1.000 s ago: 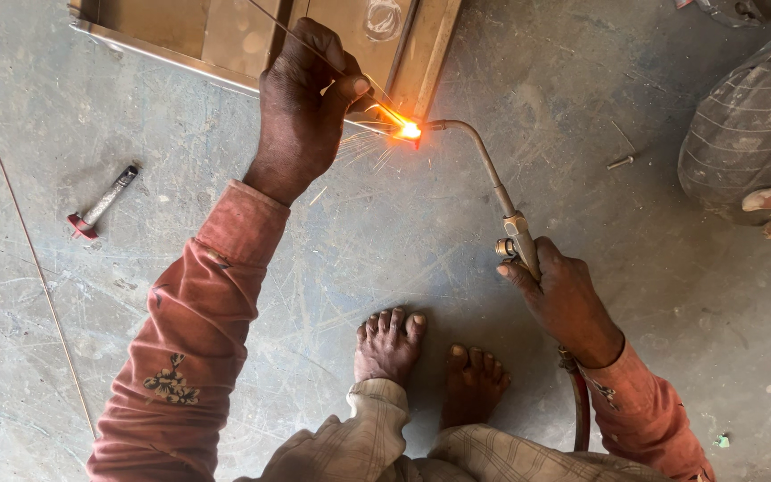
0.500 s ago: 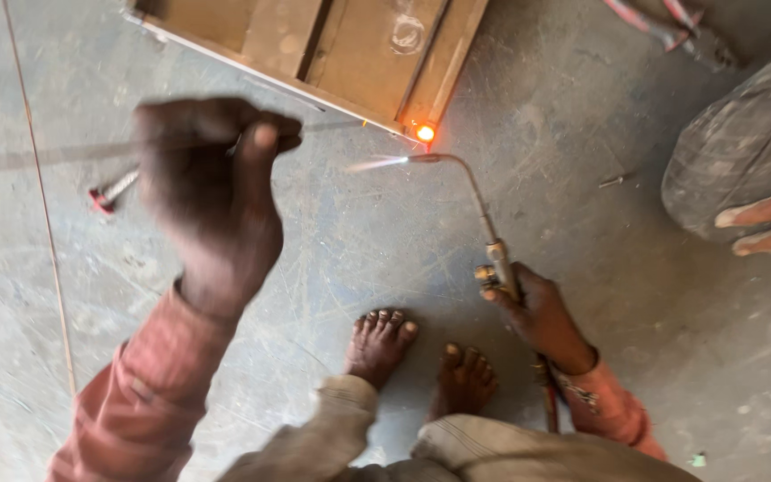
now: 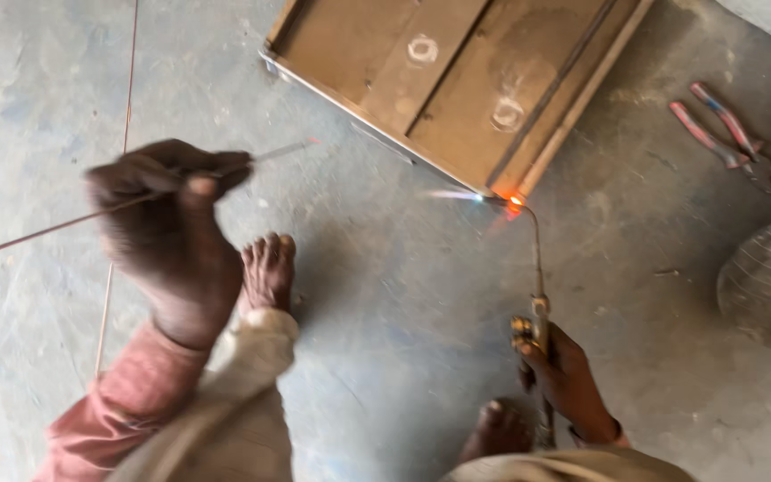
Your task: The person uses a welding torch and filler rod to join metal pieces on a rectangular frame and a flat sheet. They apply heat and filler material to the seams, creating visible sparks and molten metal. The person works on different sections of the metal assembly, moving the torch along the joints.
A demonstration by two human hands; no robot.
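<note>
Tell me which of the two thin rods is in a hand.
The filler rod pinched in the left hand, running off the left edge. The other thin rod lies loose on the concrete floor, untouched.

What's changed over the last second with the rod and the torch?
The left hand has pulled the thin filler rod back from the metal frame, so its tip is well clear of the glowing corner. The flame now blows leftward beside that corner. The right hand still grips the torch; pliers lie nearby.

left hand [image 3: 167, 236] + rod [image 3: 64, 219]: pulled back from panel corner [image 3: 512, 192] | flame [image 3: 452, 194]: now pointing left
</note>
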